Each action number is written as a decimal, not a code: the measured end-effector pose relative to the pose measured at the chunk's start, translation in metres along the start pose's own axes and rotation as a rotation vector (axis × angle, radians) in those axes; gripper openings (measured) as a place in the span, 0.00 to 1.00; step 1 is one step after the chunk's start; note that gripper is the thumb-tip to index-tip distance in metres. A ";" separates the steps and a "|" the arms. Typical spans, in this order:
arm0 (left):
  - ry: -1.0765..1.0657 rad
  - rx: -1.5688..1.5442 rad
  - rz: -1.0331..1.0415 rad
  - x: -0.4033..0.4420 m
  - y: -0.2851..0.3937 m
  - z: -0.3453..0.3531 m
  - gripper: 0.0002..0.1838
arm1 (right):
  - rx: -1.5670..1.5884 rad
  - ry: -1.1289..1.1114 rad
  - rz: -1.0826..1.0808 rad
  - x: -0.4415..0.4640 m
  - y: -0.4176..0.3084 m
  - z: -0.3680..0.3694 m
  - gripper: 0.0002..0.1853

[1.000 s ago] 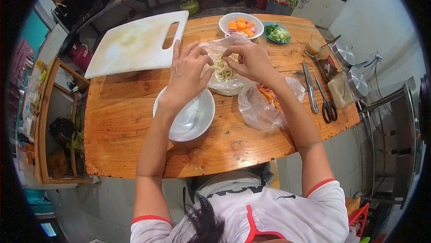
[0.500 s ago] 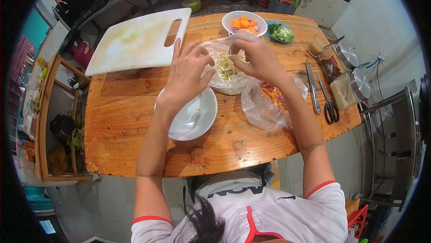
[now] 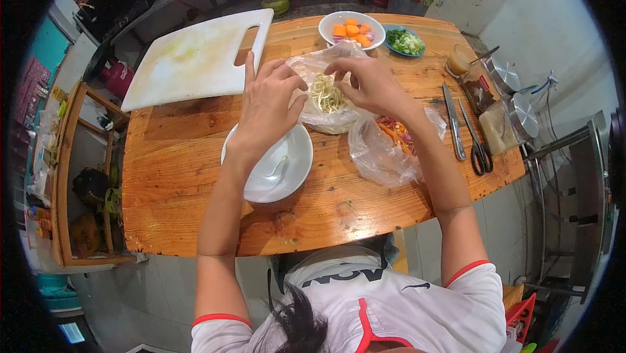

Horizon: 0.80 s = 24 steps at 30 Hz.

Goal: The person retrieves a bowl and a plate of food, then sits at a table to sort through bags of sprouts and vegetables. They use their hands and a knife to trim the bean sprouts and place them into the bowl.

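Note:
Pale bean sprouts (image 3: 328, 94) lie in an opened clear plastic bag (image 3: 329, 121) near the middle of the table. My right hand (image 3: 368, 85) reaches over the bag's right side, fingers curved, tips close above the sprouts; nothing shows between them. At the bag's left edge is my left hand (image 3: 270, 102), index finger stretched out, the others loosely bent and thumb apart. Beneath my left wrist stands a white bowl (image 3: 287, 173) with a thin pale strand in it. Partly under my right forearm sits a second plastic bag (image 3: 372, 157) with cut red and orange vegetables.
A white cutting board (image 3: 182, 59) lies at the back left. Behind the sprouts are a bowl of carrot chunks (image 3: 352, 30) and a plate of chopped greens (image 3: 405, 43). On the right lie a knife (image 3: 454, 124), scissors (image 3: 480, 154) and a glass (image 3: 458, 59).
My right hand has shifted slightly left and its fingers have dipped closer to the sprouts. My left hand stays nearly in place. The whole view has moved a little.

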<state>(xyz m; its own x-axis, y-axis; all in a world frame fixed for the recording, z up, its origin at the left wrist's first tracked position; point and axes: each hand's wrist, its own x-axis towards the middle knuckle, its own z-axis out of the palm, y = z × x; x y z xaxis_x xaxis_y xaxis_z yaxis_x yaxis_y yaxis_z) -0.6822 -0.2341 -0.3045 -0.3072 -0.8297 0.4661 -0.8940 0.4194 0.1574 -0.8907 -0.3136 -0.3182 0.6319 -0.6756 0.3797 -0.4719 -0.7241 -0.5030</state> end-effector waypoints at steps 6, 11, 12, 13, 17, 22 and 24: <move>-0.020 -0.001 -0.001 -0.001 0.002 -0.001 0.08 | -0.210 0.002 -0.139 -0.006 -0.015 0.015 0.10; -0.015 0.000 0.007 0.000 -0.001 0.000 0.07 | -0.268 0.063 -0.243 -0.001 -0.004 0.022 0.06; 0.000 -0.003 0.004 0.000 -0.002 0.000 0.07 | -0.224 0.067 -0.247 -0.001 -0.005 0.017 0.05; 0.017 -0.007 0.000 0.001 -0.003 0.001 0.06 | -0.197 0.055 -0.223 -0.001 -0.008 0.011 0.05; 0.159 -0.069 -0.020 0.004 0.000 -0.002 0.04 | -0.037 0.046 -0.140 0.000 -0.020 -0.013 0.06; 0.128 -0.418 -0.152 0.009 0.007 -0.010 0.07 | 0.373 -0.061 0.078 -0.002 -0.030 -0.021 0.11; 0.096 -0.655 -0.227 0.009 0.010 -0.013 0.07 | 0.508 -0.084 0.120 -0.001 -0.028 -0.018 0.13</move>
<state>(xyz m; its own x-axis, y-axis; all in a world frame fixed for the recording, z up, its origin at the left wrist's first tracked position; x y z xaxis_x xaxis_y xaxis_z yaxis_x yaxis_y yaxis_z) -0.6901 -0.2328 -0.2871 -0.0792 -0.8994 0.4299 -0.5423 0.4007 0.7384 -0.8891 -0.2947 -0.2905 0.6491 -0.7208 0.2432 -0.2000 -0.4701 -0.8597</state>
